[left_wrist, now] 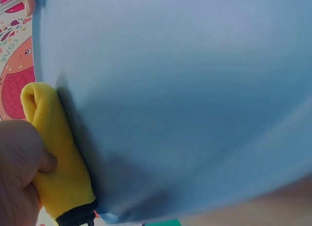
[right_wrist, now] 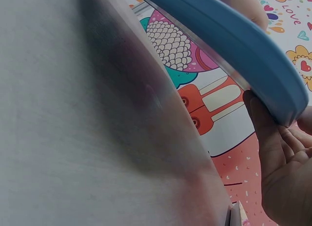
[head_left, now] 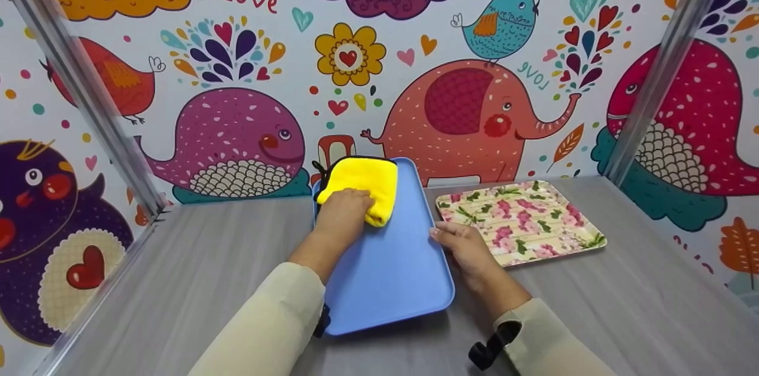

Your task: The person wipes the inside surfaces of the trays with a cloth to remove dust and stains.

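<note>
A blue rectangular tray (head_left: 391, 269) is held tilted above the table, its inner face toward the head camera. My right hand (head_left: 468, 248) grips its right edge, thumb on the rim; in the right wrist view the fingers (right_wrist: 268, 138) lie under the tray's side. My left hand (head_left: 344, 213) holds a folded yellow cloth (head_left: 370, 177) with black edging against the tray's upper left part. In the left wrist view the thumb (left_wrist: 46, 162) bears on the cloth (left_wrist: 63, 167), which lies along the blue surface. Some left fingertips are hidden by the cloth.
A floral-patterned tray (head_left: 522, 222) lies flat on the grey table (head_left: 225, 281), to the right of the blue tray. Behind stands a wall (head_left: 356, 109) printed with cartoon animals, with metal posts (head_left: 664, 61) at its corners. A black strap (head_left: 495, 343) hangs by the right sleeve.
</note>
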`<state>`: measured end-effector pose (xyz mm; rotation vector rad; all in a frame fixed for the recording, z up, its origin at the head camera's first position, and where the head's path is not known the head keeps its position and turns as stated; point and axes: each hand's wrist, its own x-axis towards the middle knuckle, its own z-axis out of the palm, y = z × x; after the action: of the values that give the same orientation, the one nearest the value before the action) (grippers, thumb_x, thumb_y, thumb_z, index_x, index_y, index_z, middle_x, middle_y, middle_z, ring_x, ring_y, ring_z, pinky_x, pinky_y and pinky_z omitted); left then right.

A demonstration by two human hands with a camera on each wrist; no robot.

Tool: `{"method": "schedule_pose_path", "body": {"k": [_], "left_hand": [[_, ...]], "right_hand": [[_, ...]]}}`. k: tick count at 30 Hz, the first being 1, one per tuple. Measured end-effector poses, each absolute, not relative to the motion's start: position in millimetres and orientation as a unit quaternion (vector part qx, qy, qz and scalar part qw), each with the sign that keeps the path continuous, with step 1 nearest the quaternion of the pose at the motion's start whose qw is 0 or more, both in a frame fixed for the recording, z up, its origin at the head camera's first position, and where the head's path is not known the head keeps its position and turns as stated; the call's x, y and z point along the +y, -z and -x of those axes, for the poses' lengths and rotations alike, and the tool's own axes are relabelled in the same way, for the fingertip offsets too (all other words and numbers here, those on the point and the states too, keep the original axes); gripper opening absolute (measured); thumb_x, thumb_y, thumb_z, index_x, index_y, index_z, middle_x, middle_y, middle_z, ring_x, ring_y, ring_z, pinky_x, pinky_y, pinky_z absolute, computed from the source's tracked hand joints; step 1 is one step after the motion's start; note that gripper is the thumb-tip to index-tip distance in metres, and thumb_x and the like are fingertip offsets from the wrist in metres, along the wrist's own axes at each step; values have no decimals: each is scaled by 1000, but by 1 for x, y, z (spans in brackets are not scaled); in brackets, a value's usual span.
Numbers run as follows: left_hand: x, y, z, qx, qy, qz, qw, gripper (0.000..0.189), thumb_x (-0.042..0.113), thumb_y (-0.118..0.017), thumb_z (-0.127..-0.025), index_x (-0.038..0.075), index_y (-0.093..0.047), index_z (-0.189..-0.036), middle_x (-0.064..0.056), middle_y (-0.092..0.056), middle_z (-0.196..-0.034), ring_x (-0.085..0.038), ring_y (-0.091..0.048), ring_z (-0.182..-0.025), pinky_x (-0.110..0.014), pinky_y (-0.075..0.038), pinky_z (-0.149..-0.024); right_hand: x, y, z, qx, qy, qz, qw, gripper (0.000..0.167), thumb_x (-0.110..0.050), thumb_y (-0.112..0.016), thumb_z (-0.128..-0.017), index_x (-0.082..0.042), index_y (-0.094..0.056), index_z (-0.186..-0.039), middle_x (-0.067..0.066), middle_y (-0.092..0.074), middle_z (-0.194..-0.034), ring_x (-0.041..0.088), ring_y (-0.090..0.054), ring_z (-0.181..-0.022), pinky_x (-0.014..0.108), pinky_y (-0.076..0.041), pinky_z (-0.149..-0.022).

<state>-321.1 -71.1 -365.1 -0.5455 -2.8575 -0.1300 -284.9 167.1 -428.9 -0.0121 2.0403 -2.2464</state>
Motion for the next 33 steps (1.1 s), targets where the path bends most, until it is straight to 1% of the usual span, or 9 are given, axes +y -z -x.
{"method": "schedule_pose_path", "body": {"k": [4,9,14,20,25,28,33], "left_hand": [[-74,367,322,-976,27,181,119,43,5,-74,-94,12,-70,-136,-7,-70,-138,-32,-63,-130,-46,-46,-118],[-78,368,323,-978,16,173,115,44,6,-74,-94,13,-69,-137,-6,-69,-139,-32,-63,-131,-47,-46,-118],[-81,369,324,-980,-5,167,105,45,6,-73,-94,13,-68,-138,-6,-68,-141,-33,-63,-130,-48,-46,-118],[-85,370,326,-981,-19,162,108,42,6,-72,-96,13,-69,-137,-6,-69,-139,-32,-64,-127,-47,-47,-116],[-88,372,326,-982,-31,156,102,41,7,-71,-97,12,-69,-137,-7,-68,-140,-32,-63,-128,-47,-46,-118],[-90,372,325,-983,-33,150,97,41,7,-71,-97,11,-68,-138,-8,-68,-140,-33,-63,-128,-48,-45,-119],[-95,374,326,-984,-28,140,103,39,7,-71,-97,9,-69,-136,-9,-70,-136,-32,-64,-125,-47,-45,-118]], "right_hand": [[167,430,285,670,740,10,48,41,-14,-65,-100,10,-62,-133,1,-78,-93,10,-72,-82,25,-60,-75],[165,430,286,675,737,-6,44,39,-13,-65,-100,9,-64,-132,2,-78,-93,10,-72,-81,25,-60,-74],[165,430,285,678,734,-14,38,39,-13,-66,-99,8,-64,-132,2,-78,-95,11,-72,-81,25,-60,-74],[166,429,286,680,732,-20,32,37,-12,-65,-100,8,-66,-131,3,-78,-98,11,-71,-84,24,-59,-77],[167,430,286,680,732,-19,34,37,-12,-65,-101,8,-65,-132,3,-78,-99,11,-71,-85,24,-59,-78],[167,430,285,675,737,-19,32,38,-12,-66,-100,8,-65,-132,2,-78,-97,10,-71,-83,24,-59,-76],[166,430,285,668,744,-16,33,39,-12,-67,-99,8,-64,-133,0,-77,-90,10,-71,-79,26,-60,-73]]}}
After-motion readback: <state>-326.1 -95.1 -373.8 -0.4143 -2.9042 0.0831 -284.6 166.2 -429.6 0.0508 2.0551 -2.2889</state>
